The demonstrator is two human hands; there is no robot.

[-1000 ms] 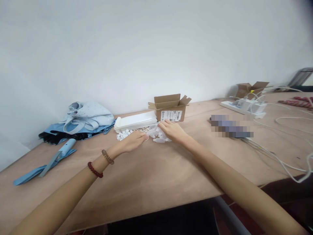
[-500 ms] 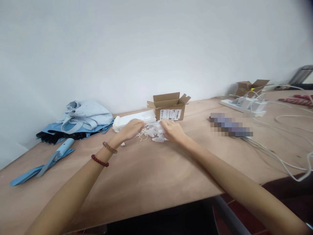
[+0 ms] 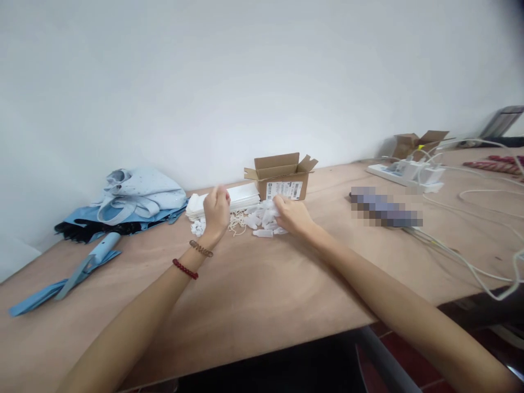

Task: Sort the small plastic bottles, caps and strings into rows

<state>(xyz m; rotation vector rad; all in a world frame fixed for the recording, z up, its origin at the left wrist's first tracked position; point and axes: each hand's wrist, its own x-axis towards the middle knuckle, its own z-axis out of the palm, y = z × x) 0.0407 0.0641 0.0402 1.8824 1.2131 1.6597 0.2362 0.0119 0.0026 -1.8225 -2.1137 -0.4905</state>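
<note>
My left hand (image 3: pixel 216 212) is raised with its fingers curled closed; anything inside them is hidden. Behind it lies a stack of flat white bags or sheets (image 3: pixel 245 192), and small white pieces (image 3: pixel 198 227) are heaped at its left. Thin cream strings (image 3: pixel 237 222) lie in a loose tangle between my hands. My right hand (image 3: pixel 293 216) is pinched closed at the right side of a pile of small translucent plastic bottles (image 3: pixel 262 233). What its fingertips grip is too small to tell.
An open cardboard box (image 3: pixel 305 186) with a label stands behind the pile. A light blue cloth bag (image 3: pixel 143 191) and a folded blue umbrella (image 3: pixel 96 259) lie left. To the right are a blurred-out object (image 3: pixel 382 207), a power strip (image 3: pixel 385 173) and white cables (image 3: pixel 470 262).
My left hand has moved left and turned upward, away from my right hand, uncovering the strings and the small white pieces. My right hand stays by the bottles.
</note>
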